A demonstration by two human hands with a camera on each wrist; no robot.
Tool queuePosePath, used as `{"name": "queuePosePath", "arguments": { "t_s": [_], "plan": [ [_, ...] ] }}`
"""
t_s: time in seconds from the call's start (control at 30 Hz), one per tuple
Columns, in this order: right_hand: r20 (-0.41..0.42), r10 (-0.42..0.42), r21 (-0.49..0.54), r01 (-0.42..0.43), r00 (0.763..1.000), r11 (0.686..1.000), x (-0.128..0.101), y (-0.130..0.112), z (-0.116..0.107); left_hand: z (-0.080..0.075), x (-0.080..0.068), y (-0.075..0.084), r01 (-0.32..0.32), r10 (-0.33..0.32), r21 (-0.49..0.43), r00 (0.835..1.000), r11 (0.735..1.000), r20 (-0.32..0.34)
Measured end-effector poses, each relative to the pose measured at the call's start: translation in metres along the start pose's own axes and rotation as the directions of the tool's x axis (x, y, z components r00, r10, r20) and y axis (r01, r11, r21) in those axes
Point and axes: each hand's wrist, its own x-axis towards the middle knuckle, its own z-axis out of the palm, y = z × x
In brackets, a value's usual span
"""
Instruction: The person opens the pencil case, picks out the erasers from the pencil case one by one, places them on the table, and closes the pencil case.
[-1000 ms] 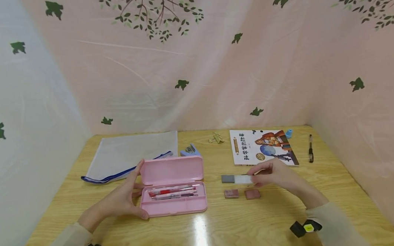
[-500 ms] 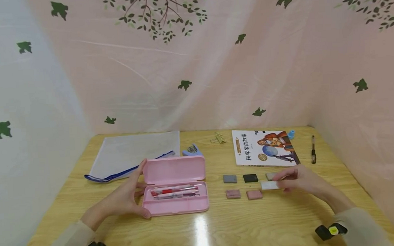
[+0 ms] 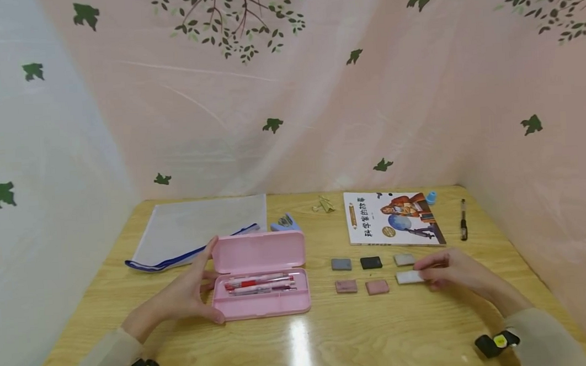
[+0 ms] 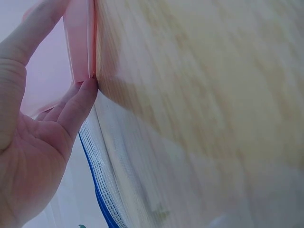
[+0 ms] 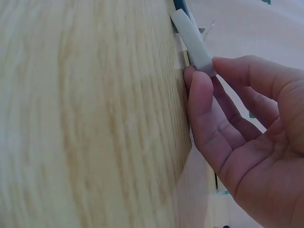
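My left hand [image 3: 182, 295] grips the left end of an open pink pencil case [image 3: 242, 309], thumb at its front corner and a finger on its raised lid; the left wrist view shows fingertips against the case. Several pens [image 3: 258, 284] lie in its back compartment. With thumb and fingers, my right hand [image 3: 459, 274] pinches one end of a white eraser [image 3: 408, 277], low at the table; contact with the wood I cannot tell. Beside it are a pink eraser [image 3: 377, 287] and a reddish one. Behind sit grey [image 3: 341, 264], black [image 3: 371, 263] and pale grey [image 3: 403, 260] erasers.
A mesh zip pouch [image 3: 196, 227] with blue edging lies at the back left. Behind the case sits a blue pencil sharpener-like item [image 3: 285, 222]. A gold binder clip [image 3: 326, 204], a book [image 3: 369, 220], a small blue object [image 3: 431, 198] and a pen [image 3: 463, 221] lie farther right.
My right hand has carried the white eraser rightward and lowered it into the front row, uncovering the black and pale grey erasers. My left hand stays on the pencil case.
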Motion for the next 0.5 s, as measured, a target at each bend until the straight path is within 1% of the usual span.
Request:
{"name": "queuePosePath", "arguments": {
  "t_s": [0.03, 0.23, 0.4, 0.5],
  "plan": [
    [-0.002, 0.014, -0.001, -0.014, 1.0, 1.0, 0.0006, 0.0006, 0.0001, 0.0004, -0.0001, -0.0004, 0.002, -0.002, 0.001, 1.0, 1.0, -0.001],
    [-0.004, 0.029, 0.006, -0.029, 1.0, 1.0, -0.0014, 0.0006, 0.0019, 0.0005, 0.0021, -0.001, -0.003, 0.003, 0.002, 1.0, 1.0, 0.004],
    [-0.023, 0.02, -0.029, -0.02, 1.0, 0.999, -0.0012, -0.0028, 0.0022, -0.001, 0.0017, -0.0012, -0.009, 0.009, 0.001, 1.0, 1.0, -0.006],
    [-0.043, -0.007, -0.066, 0.004, 0.999, 0.998, -0.0014, -0.0061, 0.0021, -0.0008, -0.0001, -0.0012, -0.021, 0.021, 0.0, 1.0, 1.0, 0.0]
  ]
}}
